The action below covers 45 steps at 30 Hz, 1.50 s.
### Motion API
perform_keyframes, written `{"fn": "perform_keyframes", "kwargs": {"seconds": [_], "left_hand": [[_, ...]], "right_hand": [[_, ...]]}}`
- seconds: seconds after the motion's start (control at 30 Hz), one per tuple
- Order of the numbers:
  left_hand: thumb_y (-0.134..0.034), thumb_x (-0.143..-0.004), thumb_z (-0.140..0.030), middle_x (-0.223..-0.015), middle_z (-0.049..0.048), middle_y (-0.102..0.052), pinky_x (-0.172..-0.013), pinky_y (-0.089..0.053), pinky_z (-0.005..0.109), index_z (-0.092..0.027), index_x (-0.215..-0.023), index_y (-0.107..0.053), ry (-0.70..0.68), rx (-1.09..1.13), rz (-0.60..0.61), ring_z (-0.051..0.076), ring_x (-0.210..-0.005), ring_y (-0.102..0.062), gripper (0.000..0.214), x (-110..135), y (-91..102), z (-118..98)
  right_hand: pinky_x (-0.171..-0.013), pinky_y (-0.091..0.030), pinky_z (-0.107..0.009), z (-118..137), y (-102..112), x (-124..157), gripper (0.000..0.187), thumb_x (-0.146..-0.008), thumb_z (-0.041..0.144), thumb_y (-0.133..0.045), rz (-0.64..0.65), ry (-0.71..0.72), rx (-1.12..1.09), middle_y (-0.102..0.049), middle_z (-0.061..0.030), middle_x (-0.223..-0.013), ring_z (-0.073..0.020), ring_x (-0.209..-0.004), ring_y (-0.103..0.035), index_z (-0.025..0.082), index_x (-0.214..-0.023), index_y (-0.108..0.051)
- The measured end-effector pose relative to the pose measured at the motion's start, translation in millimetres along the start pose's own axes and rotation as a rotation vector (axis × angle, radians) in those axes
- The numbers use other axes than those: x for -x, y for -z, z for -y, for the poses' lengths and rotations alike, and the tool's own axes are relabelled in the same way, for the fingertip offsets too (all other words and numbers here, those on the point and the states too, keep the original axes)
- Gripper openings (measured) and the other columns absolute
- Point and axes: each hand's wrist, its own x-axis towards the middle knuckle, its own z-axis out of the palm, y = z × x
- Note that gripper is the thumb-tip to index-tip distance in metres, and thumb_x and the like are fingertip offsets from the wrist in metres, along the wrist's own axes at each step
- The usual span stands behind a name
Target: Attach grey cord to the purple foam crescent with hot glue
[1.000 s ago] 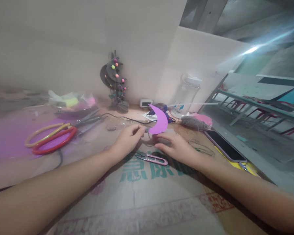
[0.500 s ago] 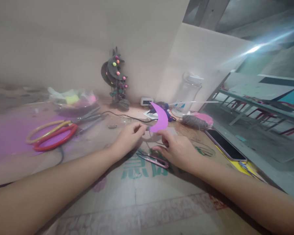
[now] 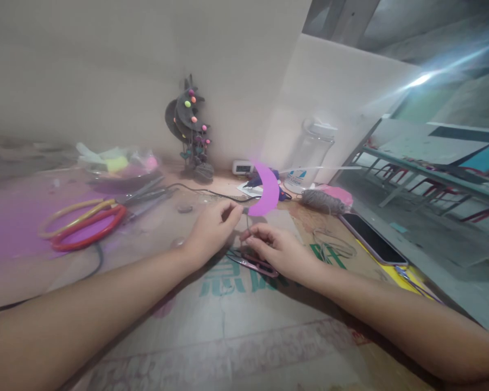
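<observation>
A purple crescent-moon cutout point(image 3: 269, 191) stands up from the fingertips of my left hand point(image 3: 220, 224), which pinches its lower tip. Grey yarn point(image 3: 248, 220) hangs from that tip, where some grey seems wrapped around it. My right hand point(image 3: 279, 251) is closed just below, its thumb and fingers pinching the yarn. Under the right hand, a pair of thread snips point(image 3: 252, 264) lies on the cardboard, partly covered by the fingers. A loose length of yarn point(image 3: 334, 244) curls to the right of that hand.
Red-and-gold-handled scissors point(image 3: 87, 225) lie at left near a plastic-wrapped bundle point(image 3: 120, 165). A grey moon ornament point(image 3: 189, 130) stands against the wall. Further right are a glue gun point(image 3: 264, 182), a clear bottle point(image 3: 309, 157), a grey yarn skein point(image 3: 321, 201) and a phone point(image 3: 372, 239).
My right hand has come down and left from the crescent's lower edge, its fingers closing on the yarn. My left hand keeps its hold on the crescent, which has tilted slightly.
</observation>
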Motion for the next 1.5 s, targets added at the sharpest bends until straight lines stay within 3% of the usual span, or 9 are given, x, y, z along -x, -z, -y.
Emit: {"fn": "perform_keyframes", "kwargs": {"seconds": [0.1, 0.23, 0.5, 0.83, 0.97, 1.03, 1.27, 1.37, 1.5], "left_hand": [[-0.042, -0.088, -0.032, -0.071, 0.0003, -0.059, -0.065, -0.037, 0.026, -0.017, -0.071, -0.056, -0.006, -0.028, 0.051, 0.015, -0.07, -0.053, 0.026, 0.4, -1.9, 0.0], [-0.042, -0.086, -0.029, -0.066, -0.0004, -0.056, -0.062, -0.035, 0.026, -0.018, -0.068, -0.054, -0.007, -0.086, 0.109, 0.016, -0.068, -0.051, 0.025, 0.3, -3.6, 0.4], [-0.043, -0.087, -0.029, -0.063, -0.002, -0.051, -0.059, -0.032, 0.026, -0.018, -0.066, -0.051, -0.033, -0.106, 0.194, 0.014, -0.064, -0.049, 0.026, 0.8, -3.2, 0.2], [-0.042, -0.088, -0.033, -0.061, -0.0021, -0.057, -0.057, -0.034, 0.025, -0.019, -0.068, -0.052, 0.014, -0.058, 0.267, 0.015, -0.061, -0.052, 0.026, 2.3, -3.1, 0.1], [-0.042, -0.088, -0.033, -0.062, -0.0021, -0.055, -0.06, -0.035, 0.025, -0.018, -0.067, -0.054, 0.02, -0.056, 0.185, 0.015, -0.065, -0.053, 0.027, -0.9, -3.2, 2.9], [-0.042, -0.088, -0.033, -0.064, -0.0019, -0.055, -0.061, -0.036, 0.025, -0.018, -0.068, -0.054, 0.048, -0.026, 0.136, 0.015, -0.066, -0.052, 0.028, -2.5, -2.9, 3.9], [-0.043, -0.088, -0.033, -0.07, -0.0014, -0.059, -0.061, -0.036, 0.024, -0.017, -0.071, -0.056, 0.07, 0.025, 0.013, 0.014, -0.064, -0.05, 0.026, -3.1, -0.3, 3.0], [-0.043, -0.088, -0.033, -0.072, -0.0005, -0.06, -0.061, -0.036, 0.024, -0.017, -0.072, -0.057, 0.057, 0.022, -0.002, 0.014, -0.065, -0.051, 0.026, -2.4, 0.3, 1.0], [-0.044, -0.089, -0.032, -0.072, 0.0, -0.06, -0.064, -0.037, 0.025, -0.016, -0.072, -0.057, 0.032, 0.012, 0.007, 0.015, -0.068, -0.052, 0.027, -2.3, -0.5, 1.1]], "right_hand": [[-0.063, -0.044, -0.026, 8.9, 10.0, 4.9, 0.027, -0.094, 0.028, -0.041, -0.048, 0.13, 0.285, -0.07, -0.0037, -0.079, -0.0156, -0.069, -0.063, 0.019, -0.089, -0.066], [-0.056, -0.038, -0.025, 13.5, 29.4, 4.7, 0.03, -0.095, 0.033, -0.041, -0.136, 0.166, 0.52, -0.07, -0.0034, -0.072, -0.0158, -0.061, -0.061, 0.021, -0.089, -0.068], [-0.061, -0.039, -0.023, 10.0, 47.6, -1.8, 0.021, -0.092, 0.033, -0.049, -0.265, 0.204, 0.51, -0.071, -0.0002, -0.077, -0.0138, -0.068, -0.062, 0.023, -0.088, -0.068], [-0.056, -0.033, -0.025, 16.1, 57.7, -4.0, 0.038, -0.095, 0.039, -0.043, -0.167, 0.097, 0.592, -0.062, -0.0008, -0.062, -0.0133, -0.059, -0.054, 0.02, -0.07, -0.064], [-0.061, -0.038, -0.025, 12.5, 56.0, -8.0, 0.024, -0.091, 0.04, -0.051, -0.096, 0.029, 0.49, -0.069, -0.0019, -0.078, -0.0158, -0.069, -0.061, 0.022, -0.097, -0.066], [-0.064, -0.041, -0.025, 12.7, 53.4, -6.7, 0.028, -0.088, 0.04, -0.056, -0.059, 0.008, 0.402, -0.071, -0.003, -0.085, -0.0167, -0.073, -0.063, 0.021, -0.108, -0.06], [-0.087, -0.043, -0.036, 1.6, 33.2, -4.1, 0.023, -0.086, 0.039, -0.059, -0.09, 0.085, 0.225, -0.066, -0.0069, -0.104, -0.0214, -0.1, -0.058, 0.02, -0.099, -0.06], [-0.071, -0.045, -0.031, -6.0, 17.7, -7.9, 0.019, -0.082, 0.033, -0.06, -0.15, -0.012, -0.02, -0.064, -0.0027, -0.091, -0.015, -0.077, -0.057, 0.021, -0.094, -0.05], [-0.046, -0.037, -0.022, -11.7, -0.4, -10.0, 0.028, -0.079, 0.033, -0.058, -0.038, -0.145, -0.482, -0.06, 0.0039, -0.079, -0.0077, -0.049, -0.044, 0.024, -0.088, -0.033]]}}
